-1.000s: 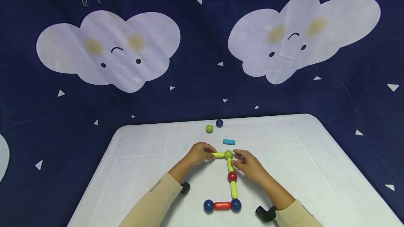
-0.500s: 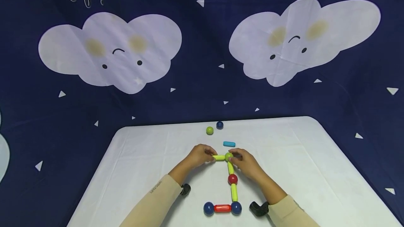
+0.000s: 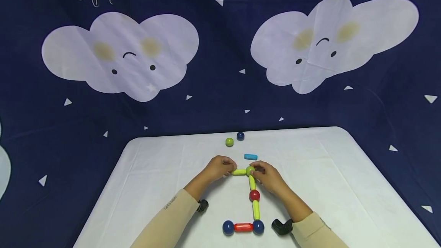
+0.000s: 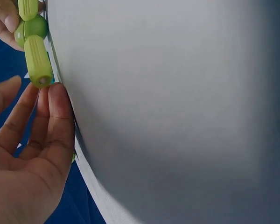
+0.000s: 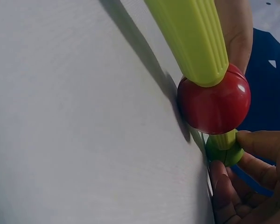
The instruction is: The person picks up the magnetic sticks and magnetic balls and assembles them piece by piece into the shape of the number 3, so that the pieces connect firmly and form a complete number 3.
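A row of yellow-green rods and coloured balls lies joined on the white table. At its far corner, my right hand (image 3: 272, 180) pinches the green ball (image 5: 227, 157) between thumb and fingers. From that ball a yellow-green rod (image 3: 239, 172) points left; my left hand (image 3: 218, 169) is at its free end. In the left wrist view the fingertips touch the end of this rod (image 4: 37, 58), while the thumb (image 4: 7, 95) stands off it. Toward me follow another rod (image 3: 252, 182), a red ball (image 3: 254, 195), a third rod (image 3: 256, 210) and a blue ball (image 3: 258, 227).
A red rod (image 3: 243, 227) joins that blue ball to a second blue ball (image 3: 228, 227) on the left. Farther back lie a light blue rod (image 3: 250, 157), a loose green ball (image 3: 229, 142) and a dark blue ball (image 3: 240, 136) near the far edge of the table (image 3: 310, 156).
My right hand has shifted left from beside the rod onto the green ball and now pinches it. The left hand has stayed by the rod's free end.
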The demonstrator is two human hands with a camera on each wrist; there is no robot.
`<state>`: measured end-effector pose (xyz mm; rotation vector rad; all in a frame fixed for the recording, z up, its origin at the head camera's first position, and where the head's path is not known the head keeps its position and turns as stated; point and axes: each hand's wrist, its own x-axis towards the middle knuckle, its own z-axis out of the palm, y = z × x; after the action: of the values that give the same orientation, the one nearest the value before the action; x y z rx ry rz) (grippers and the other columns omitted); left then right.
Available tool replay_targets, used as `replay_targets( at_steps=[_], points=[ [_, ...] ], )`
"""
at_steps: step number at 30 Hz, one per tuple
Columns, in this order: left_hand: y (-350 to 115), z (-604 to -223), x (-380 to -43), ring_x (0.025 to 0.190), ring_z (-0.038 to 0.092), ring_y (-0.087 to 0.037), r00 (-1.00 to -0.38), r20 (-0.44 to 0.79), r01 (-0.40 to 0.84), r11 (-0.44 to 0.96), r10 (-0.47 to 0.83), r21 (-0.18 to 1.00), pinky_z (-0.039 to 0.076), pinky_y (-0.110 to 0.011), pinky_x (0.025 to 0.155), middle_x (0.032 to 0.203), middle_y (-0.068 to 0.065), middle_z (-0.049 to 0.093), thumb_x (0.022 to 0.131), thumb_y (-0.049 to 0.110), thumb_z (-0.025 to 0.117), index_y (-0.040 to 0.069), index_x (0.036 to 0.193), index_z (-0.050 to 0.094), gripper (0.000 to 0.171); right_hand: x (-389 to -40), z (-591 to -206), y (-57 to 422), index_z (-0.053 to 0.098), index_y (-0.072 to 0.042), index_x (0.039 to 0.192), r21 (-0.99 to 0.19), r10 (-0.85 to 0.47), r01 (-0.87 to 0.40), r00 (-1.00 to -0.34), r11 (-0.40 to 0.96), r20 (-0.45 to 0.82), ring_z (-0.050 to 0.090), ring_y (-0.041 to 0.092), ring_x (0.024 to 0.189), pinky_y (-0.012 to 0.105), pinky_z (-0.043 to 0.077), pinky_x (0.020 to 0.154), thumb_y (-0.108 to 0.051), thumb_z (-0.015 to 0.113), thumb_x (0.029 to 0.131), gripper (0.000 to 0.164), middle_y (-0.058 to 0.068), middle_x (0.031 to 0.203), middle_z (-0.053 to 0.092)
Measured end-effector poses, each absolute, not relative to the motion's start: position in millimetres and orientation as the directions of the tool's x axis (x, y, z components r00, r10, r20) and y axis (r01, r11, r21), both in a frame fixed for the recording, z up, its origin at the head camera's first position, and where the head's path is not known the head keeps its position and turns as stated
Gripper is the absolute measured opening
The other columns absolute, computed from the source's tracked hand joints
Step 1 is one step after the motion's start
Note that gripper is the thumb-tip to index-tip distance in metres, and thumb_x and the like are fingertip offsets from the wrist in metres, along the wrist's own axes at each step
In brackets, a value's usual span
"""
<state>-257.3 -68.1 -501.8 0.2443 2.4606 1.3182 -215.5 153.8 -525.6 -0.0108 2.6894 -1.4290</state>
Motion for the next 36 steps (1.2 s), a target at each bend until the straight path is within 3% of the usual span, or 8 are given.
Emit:
replay_targets(
  at_steps=[6, 15, 20, 27, 36],
  points=[
    [-69, -501, -267, 0.083, 0.066, -0.014, -0.953, -0.205, -0.058, 0.529, 0.224, 0.847, 0.058, -0.03, 0.073, 0.095, -0.004, 0.072, 0.097, 0.02, 0.065, 0.01, 0.102, 0.075, 0.015, -215, -526, 154, 0.07, -0.017, 0.12, -0.832, -0.04, 0.05, -0.995, 0.553, -0.086, 0.067, 0.019, 0.099, 0.031, 0.056, 0.073, -0.02, 0.069, 0.095, 0.025, 0.007, 0.118, 0.071],
    [-69, -501, -289, 0.077, 0.064, -0.016, -0.991, -0.11, -0.057, 0.514, 0.072, 0.856, 0.052, -0.025, 0.065, 0.094, -0.008, 0.073, 0.093, 0.018, 0.071, 0.007, 0.103, 0.074, 0.015, -215, -526, 155, 0.07, -0.019, 0.119, -0.829, -0.035, 0.064, -0.994, 0.556, -0.1, 0.066, 0.017, 0.098, 0.032, 0.055, 0.077, -0.021, 0.069, 0.095, 0.024, 0.005, 0.117, 0.072],
    [-67, -501, -304, 0.091, 0.064, -0.02, -0.999, -0.037, -0.025, 0.57, 0.01, 0.822, 0.053, -0.03, 0.076, 0.103, -0.011, 0.071, 0.089, 0.016, 0.075, 0.004, 0.116, 0.071, 0.029, -216, -525, 155, 0.07, -0.02, 0.12, -0.83, -0.036, 0.076, -0.993, 0.552, -0.115, 0.065, 0.016, 0.097, 0.031, 0.055, 0.076, -0.022, 0.069, 0.096, 0.024, 0.005, 0.116, 0.072],
    [-62, -497, -321, 0.115, 0.065, -0.031, -0.999, -0.017, 0.008, 0.623, 0.034, 0.782, 0.054, -0.041, 0.095, 0.12, -0.017, 0.067, 0.088, 0.012, 0.074, 0.004, 0.132, 0.064, 0.046, -215, -525, 157, 0.07, -0.02, 0.119, -0.831, -0.039, 0.07, -0.993, 0.552, -0.11, 0.065, 0.016, 0.096, 0.035, 0.055, 0.081, -0.022, 0.069, 0.095, 0.024, 0.004, 0.115, 0.072],
    [-53, -498, -332, 0.117, 0.063, -0.029, -0.997, -0.006, 0.044, 0.671, 0.072, 0.74, 0.05, -0.042, 0.102, 0.133, -0.016, 0.063, 0.088, 0.011, 0.075, 0.013, 0.131, 0.068, 0.044, -217, -528, 157, 0.07, -0.021, 0.119, -0.828, -0.035, 0.07, -0.994, 0.556, -0.108, 0.065, 0.015, 0.096, 0.037, 0.055, 0.084, -0.023, 0.069, 0.096, 0.024, 0.004, 0.116, 0.072]
  ],
)
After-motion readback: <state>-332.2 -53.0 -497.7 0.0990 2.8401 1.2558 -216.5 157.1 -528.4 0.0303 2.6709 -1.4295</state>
